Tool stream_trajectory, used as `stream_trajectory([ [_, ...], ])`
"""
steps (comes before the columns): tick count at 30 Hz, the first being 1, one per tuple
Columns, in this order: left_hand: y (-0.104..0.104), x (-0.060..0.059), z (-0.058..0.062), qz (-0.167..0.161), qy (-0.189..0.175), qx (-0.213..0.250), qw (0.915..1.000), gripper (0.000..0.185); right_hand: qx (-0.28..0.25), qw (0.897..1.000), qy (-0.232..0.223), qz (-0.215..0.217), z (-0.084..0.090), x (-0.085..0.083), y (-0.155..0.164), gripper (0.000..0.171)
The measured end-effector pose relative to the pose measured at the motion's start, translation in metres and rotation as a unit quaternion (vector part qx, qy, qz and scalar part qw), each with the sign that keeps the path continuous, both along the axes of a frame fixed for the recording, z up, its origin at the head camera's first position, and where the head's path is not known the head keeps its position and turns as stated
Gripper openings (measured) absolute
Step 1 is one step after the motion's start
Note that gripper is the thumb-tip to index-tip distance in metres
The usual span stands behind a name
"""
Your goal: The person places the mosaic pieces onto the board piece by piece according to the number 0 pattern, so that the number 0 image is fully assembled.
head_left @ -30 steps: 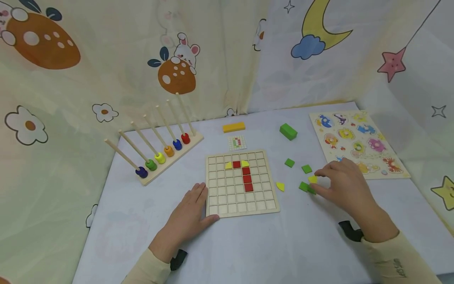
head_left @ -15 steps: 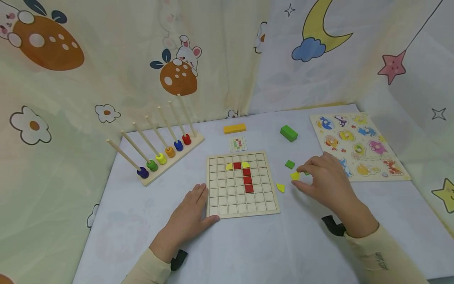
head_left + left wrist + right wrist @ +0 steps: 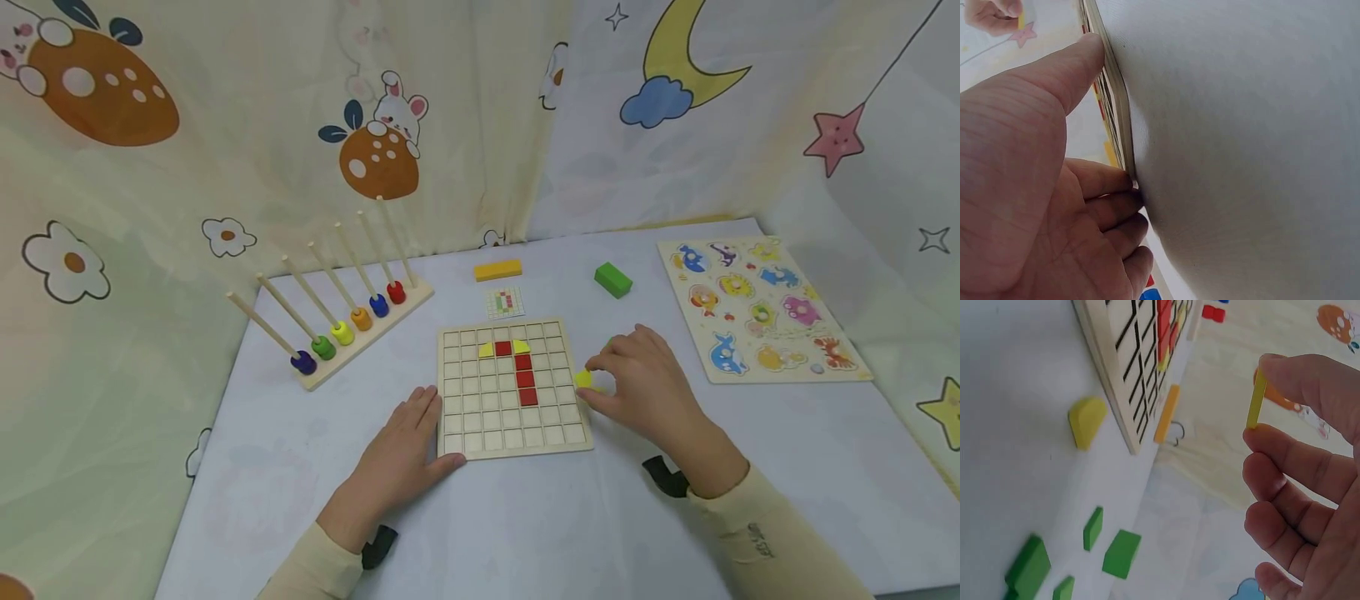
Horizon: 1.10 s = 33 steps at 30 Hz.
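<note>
A wooden grid board [image 3: 551,417] lies on the table with several red square tiles [image 3: 527,378] and two yellow quarter-round tiles [image 3: 486,350] in its cells. My left hand [image 3: 397,450] rests by its near-left corner, fingers along the left edge and thumb at the front edge. Just off the right edge, my right hand [image 3: 645,387] pinches a yellow tile [image 3: 1257,397] between thumb and index finger. Another yellow quarter-round tile [image 3: 1087,422] lies on the table; my right hand hides it in the head view. Several green tiles [image 3: 1029,565] lie near it, mostly hidden from above.
A small pattern card [image 3: 504,302] and an orange block [image 3: 498,270] lie behind the board. A green block [image 3: 613,280] sits back right. An animal puzzle board [image 3: 761,308] lies far right. At left stands a peg rack [image 3: 367,332] with coloured beads.
My right hand has picked up the yellow tile from among the green tiles and carried it left, toward the board's right edge. My left hand has stayed at the corner.
</note>
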<state>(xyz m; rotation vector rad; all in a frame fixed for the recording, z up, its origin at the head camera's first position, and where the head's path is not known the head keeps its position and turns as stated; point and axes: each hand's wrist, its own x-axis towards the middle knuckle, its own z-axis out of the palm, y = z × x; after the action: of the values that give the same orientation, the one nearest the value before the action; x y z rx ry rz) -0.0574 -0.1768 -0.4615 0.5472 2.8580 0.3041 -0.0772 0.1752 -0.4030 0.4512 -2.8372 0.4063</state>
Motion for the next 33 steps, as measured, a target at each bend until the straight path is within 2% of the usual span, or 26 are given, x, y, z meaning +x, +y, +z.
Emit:
stream_trajectory([
  [6,0.000,0.000,-0.001,0.001,-0.004,-0.005,1.0000,0.104,0.003,1.000,-0.019,0.006,-0.007,-0.001,-0.018,0.038],
  [22,0.000,0.000,0.000,-0.001,-0.007,-0.011,0.9999,0.104,0.015,0.999,-0.036,0.014,-0.022,0.002,-0.054,0.033],
  [33,0.000,-0.001,0.001,-0.001,-0.005,-0.008,1.0000,0.104,0.048,0.997,-0.054,-0.004,-0.035,0.003,-0.068,0.036],
])
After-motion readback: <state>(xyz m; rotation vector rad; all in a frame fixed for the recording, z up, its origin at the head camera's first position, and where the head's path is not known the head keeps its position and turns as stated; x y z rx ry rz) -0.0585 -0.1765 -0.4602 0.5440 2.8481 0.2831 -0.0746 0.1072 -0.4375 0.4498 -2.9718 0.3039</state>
